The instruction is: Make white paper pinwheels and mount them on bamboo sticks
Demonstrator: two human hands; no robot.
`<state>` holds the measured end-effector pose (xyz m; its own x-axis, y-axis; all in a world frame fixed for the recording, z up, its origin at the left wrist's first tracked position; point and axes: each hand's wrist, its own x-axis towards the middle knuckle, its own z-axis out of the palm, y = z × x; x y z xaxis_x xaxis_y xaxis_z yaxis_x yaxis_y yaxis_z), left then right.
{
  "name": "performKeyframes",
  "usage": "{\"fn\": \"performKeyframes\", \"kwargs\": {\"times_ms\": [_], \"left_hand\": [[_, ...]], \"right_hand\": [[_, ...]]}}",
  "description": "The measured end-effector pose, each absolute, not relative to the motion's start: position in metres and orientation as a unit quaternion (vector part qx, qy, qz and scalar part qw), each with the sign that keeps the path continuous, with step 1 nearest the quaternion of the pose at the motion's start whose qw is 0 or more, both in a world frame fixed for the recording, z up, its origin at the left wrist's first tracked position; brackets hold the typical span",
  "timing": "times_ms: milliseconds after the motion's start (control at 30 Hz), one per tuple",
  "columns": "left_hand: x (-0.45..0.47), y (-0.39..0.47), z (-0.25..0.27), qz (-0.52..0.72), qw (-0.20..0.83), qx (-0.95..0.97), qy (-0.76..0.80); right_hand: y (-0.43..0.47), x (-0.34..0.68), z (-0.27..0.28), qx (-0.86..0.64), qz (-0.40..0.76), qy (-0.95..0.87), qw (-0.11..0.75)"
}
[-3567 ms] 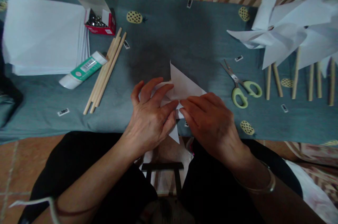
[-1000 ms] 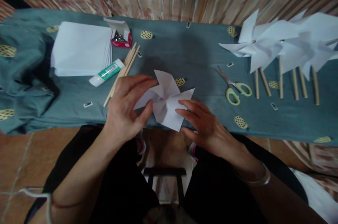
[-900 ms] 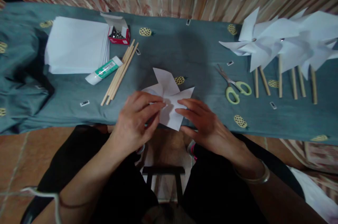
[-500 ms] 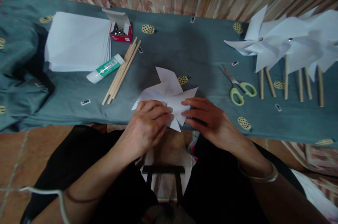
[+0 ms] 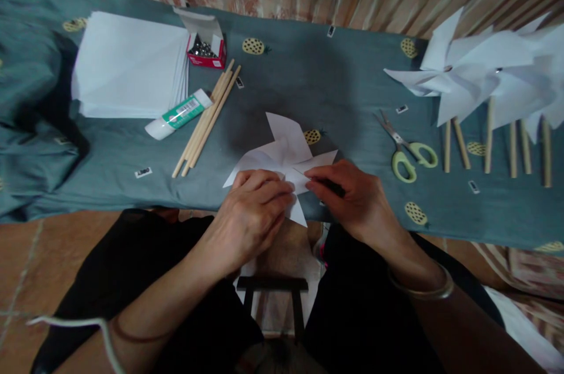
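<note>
A white paper pinwheel (image 5: 286, 151) with folded blades lies at the table's near edge, one blade pointing up and another hanging over the edge. My left hand (image 5: 253, 215) is closed on its middle, fingertips pinching the gathered folds and hiding the centre. From the right, my right hand (image 5: 352, 198) pinches thumb and forefinger together at the right blade. A thin line shows at these fingertips; whether it is a paper edge or something else is hard to make out.
Left on the green cloth (image 5: 286, 80) are stacked paper (image 5: 132, 63), a red box of metal pins (image 5: 206, 48), a glue tube (image 5: 178, 115) and wooden sticks (image 5: 207, 121). To the right lie scissors (image 5: 405, 148) and several pinwheels on sticks (image 5: 484, 74). A stool (image 5: 272, 284) stands below.
My right hand has gone from spread fingers on the right blade to a thumb-and-forefinger pinch there. My left hand keeps its hold on the pinwheel's middle. The view has shifted slightly.
</note>
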<state>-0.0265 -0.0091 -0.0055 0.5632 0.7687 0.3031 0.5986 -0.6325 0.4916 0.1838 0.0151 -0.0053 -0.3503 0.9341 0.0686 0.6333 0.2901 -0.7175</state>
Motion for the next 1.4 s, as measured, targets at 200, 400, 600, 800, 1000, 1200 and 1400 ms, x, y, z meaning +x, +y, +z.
{"fn": "performKeyframes", "kwargs": {"times_ms": [200,400,600,800,1000,1200,1400], "left_hand": [[-0.026,-0.007,-0.003,0.252,0.171,0.871,0.386],[-0.025,-0.007,-0.001,0.239,0.173,0.871,0.392],[-0.026,-0.008,0.001,0.238,0.184,0.869,0.394],[-0.028,-0.007,0.001,0.236,0.176,0.858,0.42],[-0.027,-0.007,0.001,0.193,0.16,0.865,0.434],[-0.023,-0.006,-0.003,0.195,0.156,0.872,0.42],[-0.022,-0.005,-0.004,0.198,0.152,0.873,0.419]], "right_hand": [[0.017,0.18,-0.005,-0.541,0.307,-0.747,0.233],[0.019,0.177,-0.004,-0.548,0.297,-0.749,0.223],[0.02,0.173,-0.003,-0.558,0.292,-0.746,0.216],[0.021,0.172,-0.003,-0.569,0.29,-0.742,0.203],[0.023,0.171,-0.001,-0.571,0.287,-0.745,0.191],[0.024,0.171,0.0,-0.573,0.282,-0.747,0.183],[0.025,0.17,0.001,-0.577,0.286,-0.746,0.171]]}}
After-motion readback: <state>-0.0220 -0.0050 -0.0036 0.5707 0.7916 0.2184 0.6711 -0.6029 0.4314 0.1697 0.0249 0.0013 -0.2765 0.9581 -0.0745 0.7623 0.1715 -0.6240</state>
